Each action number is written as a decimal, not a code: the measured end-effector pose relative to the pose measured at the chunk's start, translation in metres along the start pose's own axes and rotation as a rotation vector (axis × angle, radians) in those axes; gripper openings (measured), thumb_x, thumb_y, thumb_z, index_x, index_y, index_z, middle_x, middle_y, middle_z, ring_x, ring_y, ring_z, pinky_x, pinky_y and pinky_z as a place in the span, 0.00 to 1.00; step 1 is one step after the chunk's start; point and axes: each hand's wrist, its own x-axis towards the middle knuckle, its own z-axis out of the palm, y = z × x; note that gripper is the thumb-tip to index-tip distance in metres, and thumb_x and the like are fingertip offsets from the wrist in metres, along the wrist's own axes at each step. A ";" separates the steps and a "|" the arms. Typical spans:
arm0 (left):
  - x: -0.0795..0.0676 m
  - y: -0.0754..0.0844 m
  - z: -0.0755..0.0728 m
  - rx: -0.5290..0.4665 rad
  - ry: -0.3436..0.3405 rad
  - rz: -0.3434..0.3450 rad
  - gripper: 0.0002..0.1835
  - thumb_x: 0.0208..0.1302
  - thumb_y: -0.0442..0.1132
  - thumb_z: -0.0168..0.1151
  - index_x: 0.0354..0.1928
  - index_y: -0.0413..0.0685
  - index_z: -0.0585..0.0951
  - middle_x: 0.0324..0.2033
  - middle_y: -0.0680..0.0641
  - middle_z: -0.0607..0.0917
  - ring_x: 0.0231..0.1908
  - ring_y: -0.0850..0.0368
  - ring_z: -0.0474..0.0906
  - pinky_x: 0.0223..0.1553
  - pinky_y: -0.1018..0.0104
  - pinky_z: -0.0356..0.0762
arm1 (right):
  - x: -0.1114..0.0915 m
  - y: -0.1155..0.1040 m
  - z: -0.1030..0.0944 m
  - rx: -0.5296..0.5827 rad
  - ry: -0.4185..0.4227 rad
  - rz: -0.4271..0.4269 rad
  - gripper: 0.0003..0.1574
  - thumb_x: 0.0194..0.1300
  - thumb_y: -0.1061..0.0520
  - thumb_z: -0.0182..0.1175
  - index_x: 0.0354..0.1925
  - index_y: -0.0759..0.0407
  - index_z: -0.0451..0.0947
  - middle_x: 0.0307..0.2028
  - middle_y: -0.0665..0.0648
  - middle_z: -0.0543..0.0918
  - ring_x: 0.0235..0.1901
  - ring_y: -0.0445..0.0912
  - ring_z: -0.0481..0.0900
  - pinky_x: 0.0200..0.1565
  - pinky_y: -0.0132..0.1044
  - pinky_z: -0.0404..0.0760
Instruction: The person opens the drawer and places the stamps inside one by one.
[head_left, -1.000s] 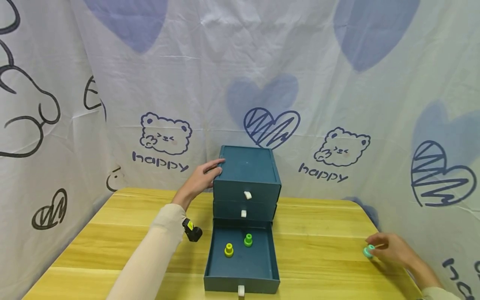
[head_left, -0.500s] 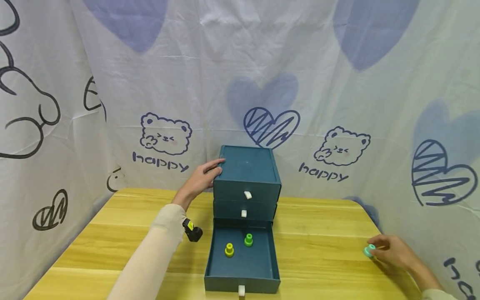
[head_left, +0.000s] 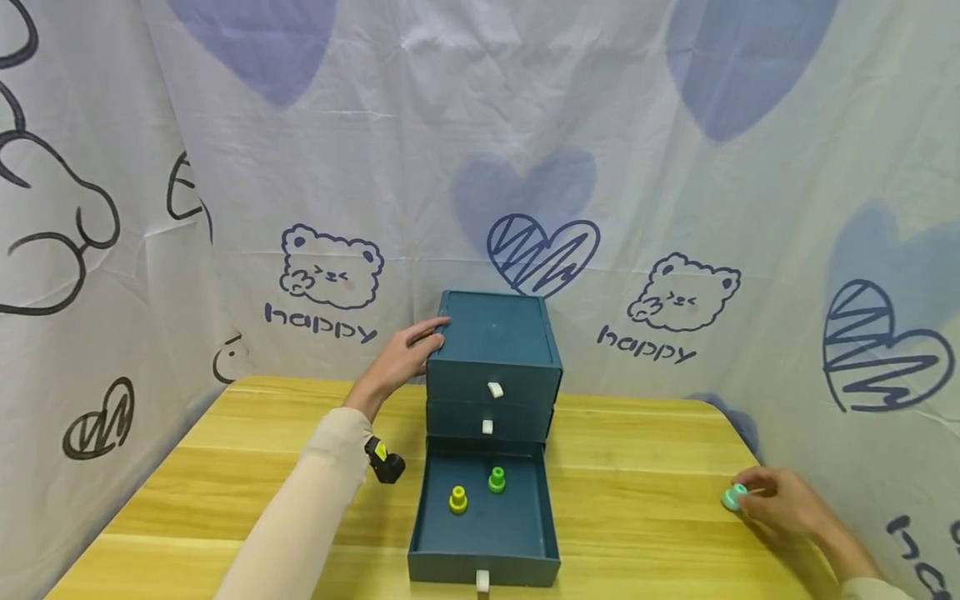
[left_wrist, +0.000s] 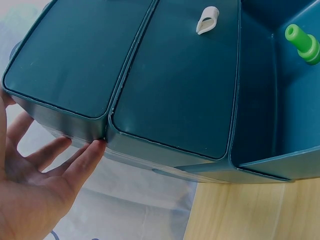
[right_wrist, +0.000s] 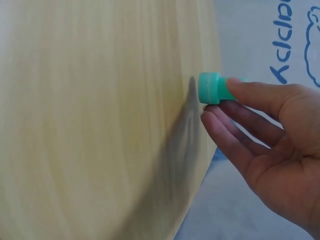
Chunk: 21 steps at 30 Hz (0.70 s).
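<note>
A dark teal drawer cabinet (head_left: 495, 329) stands mid-table, its bottom drawer (head_left: 502, 533) pulled out and the two upper drawers closed. My left hand (head_left: 401, 358) rests against the cabinet's left side; in the left wrist view its fairly straight fingers touch the side wall. Inside the bottom drawer stand a yellow stepped peg (head_left: 458, 501) and a green stepped peg (head_left: 497, 481). Near the table's right edge, my right hand (head_left: 783, 504) pinches a mint-green stepped peg (right_wrist: 211, 89) by its narrow end between thumb and fingers. The peg's wide end points away from the palm.
The wooden table (head_left: 637, 492) carries the cabinet. White handles (head_left: 483, 581) stick out from the drawer fronts. A printed cloth (head_left: 480, 100) hangs close behind the table and along both sides. A black wrist camera (head_left: 386, 462) sits on the left wrist.
The right hand and the mint-green peg have shifted very slightly to the left. My left hand, the cabinet and the pegs in the drawer have stayed put.
</note>
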 end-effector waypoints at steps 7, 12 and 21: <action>0.001 0.000 0.000 -0.001 0.000 -0.001 0.27 0.81 0.49 0.49 0.78 0.56 0.67 0.81 0.41 0.58 0.77 0.36 0.61 0.70 0.32 0.68 | 0.009 -0.019 0.001 -0.024 -0.018 -0.015 0.16 0.66 0.62 0.69 0.48 0.72 0.83 0.42 0.66 0.89 0.35 0.30 0.83 0.40 0.28 0.82; 0.002 -0.001 0.000 0.005 0.005 0.000 0.27 0.81 0.49 0.49 0.78 0.57 0.67 0.81 0.41 0.59 0.76 0.36 0.62 0.69 0.32 0.70 | 0.019 -0.028 0.005 -0.003 -0.043 -0.081 0.13 0.66 0.64 0.68 0.46 0.72 0.83 0.41 0.66 0.89 0.36 0.30 0.84 0.39 0.28 0.84; 0.002 -0.001 0.000 0.007 -0.003 0.013 0.27 0.82 0.48 0.48 0.78 0.55 0.66 0.81 0.41 0.57 0.77 0.36 0.60 0.69 0.31 0.69 | 0.034 -0.059 0.012 0.005 -0.081 -0.106 0.14 0.67 0.62 0.68 0.48 0.71 0.83 0.44 0.65 0.90 0.40 0.44 0.89 0.40 0.30 0.85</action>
